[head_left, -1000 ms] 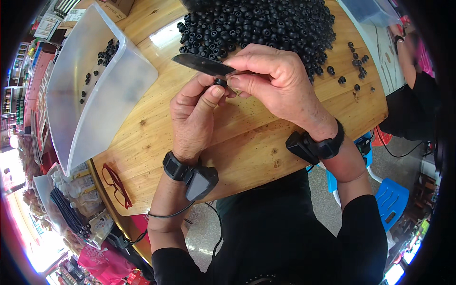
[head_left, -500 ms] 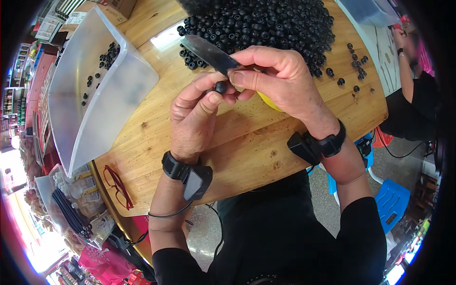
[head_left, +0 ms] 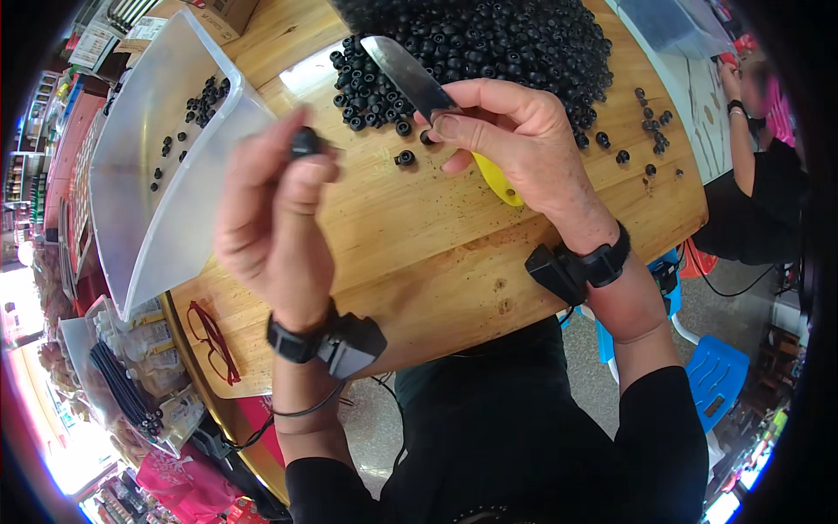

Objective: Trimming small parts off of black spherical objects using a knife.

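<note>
Between the thumb and fingers of my left hand (head_left: 284, 205), blurred by motion, is a small round black part (head_left: 305, 142). That hand is up beside the translucent plastic bin (head_left: 196, 175), which has several similar black parts inside. My right hand (head_left: 515, 135) grips a knife (head_left: 408, 77) with a yellow handle (head_left: 497, 181); its blade points up and left over the edge of a big heap of black parts (head_left: 489, 52). A loose black part (head_left: 405, 158) lies on the wooden table just left of my right fingertips.
Red-framed glasses (head_left: 212, 342) lie at the table's left edge. Stray black parts (head_left: 650, 131) are scattered at the right. A cardboard box (head_left: 209, 19) stands at the far left. Beyond the table's right side, another person's arm (head_left: 742, 144) rests by a white marbled surface.
My left hand has moved left, away from the knife, carrying the black part toward the bin. My right hand stays nearly in place, its blade now tilted more upward.
</note>
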`<state>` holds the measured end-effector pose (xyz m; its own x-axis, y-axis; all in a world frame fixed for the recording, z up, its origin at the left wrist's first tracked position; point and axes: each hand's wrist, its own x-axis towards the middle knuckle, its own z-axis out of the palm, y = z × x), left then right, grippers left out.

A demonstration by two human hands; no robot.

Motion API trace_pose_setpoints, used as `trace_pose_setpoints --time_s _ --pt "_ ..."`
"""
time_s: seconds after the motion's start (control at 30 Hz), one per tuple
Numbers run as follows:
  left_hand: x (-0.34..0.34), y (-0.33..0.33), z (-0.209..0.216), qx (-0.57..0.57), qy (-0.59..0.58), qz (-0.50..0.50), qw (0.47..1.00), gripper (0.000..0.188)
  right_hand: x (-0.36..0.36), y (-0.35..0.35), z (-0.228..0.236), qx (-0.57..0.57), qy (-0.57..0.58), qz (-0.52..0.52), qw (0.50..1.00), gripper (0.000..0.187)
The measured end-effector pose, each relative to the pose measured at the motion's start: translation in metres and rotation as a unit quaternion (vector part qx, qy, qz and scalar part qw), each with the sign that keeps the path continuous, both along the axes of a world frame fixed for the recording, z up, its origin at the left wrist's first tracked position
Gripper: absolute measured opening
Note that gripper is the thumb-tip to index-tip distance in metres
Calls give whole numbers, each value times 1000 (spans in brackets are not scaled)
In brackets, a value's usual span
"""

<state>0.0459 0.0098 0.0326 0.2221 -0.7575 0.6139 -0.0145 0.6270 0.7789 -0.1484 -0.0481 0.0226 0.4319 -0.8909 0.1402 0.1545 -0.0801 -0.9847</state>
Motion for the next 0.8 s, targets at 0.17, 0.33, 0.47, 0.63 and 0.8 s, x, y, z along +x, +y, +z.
trace_pose_setpoints --time_s 0.17,0.33,0.47,0.63,0.8 --pt "45 -26 43 -30 -249 293 922 29 -4 -2 -4 9 11 -20 1000 22" --pt "83 -49 55 26 -470 397 788 33 0 -3 -1 2 -5 -22 1000 22" --pt "55 -39 50 -112 -477 403 773 25 -4 -3 1 -7 -6 -26 1000 22" --pt "-1 -12 -7 -18 -461 190 867 23 -4 -2 0 3 -5 -17 1000 22" --pt "-19 -7 -41 98 -484 114 862 26 -2 -4 -2 3 -21 -17 1000 22"
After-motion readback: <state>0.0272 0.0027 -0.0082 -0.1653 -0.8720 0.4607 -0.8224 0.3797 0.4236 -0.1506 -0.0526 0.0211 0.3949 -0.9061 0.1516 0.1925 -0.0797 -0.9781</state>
